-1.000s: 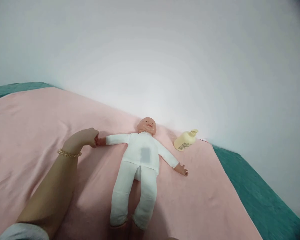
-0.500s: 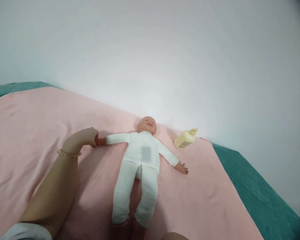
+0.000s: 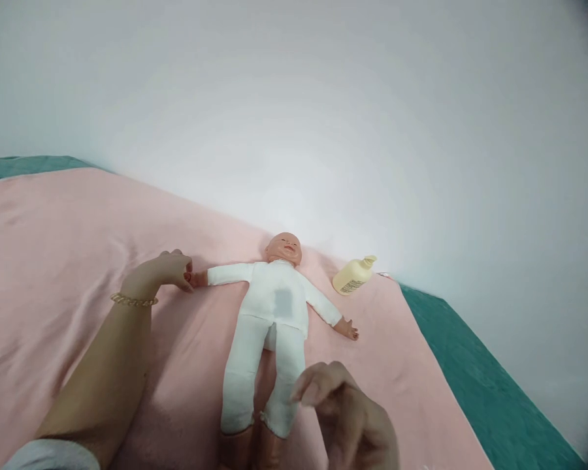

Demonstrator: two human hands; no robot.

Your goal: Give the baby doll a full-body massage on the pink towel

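Note:
A baby doll (image 3: 274,297) with a bare head and white cloth body lies face up, arms spread and legs toward me. My left hand (image 3: 169,269), with a beaded bracelet on its wrist, pinches the doll's small hand at the left. Over the lower right, my right hand (image 3: 350,411) hovers beside the doll's leg. Its fingers are curled but apart, slightly blurred, with nothing visible in them. A pale yellow pump bottle (image 3: 353,277) leans to the right of the doll's head, with printed text on its side.
A pink cloth (image 3: 142,222) lies under the doll and bottle. Green fabric (image 3: 470,352) shows beyond its right edge and at the far left. A plain pale wall (image 3: 284,117) rises directly behind.
My right hand has come up from the bottom edge to beside the doll's leg. My left hand keeps its pinch on the doll's hand. The view has shifted slightly.

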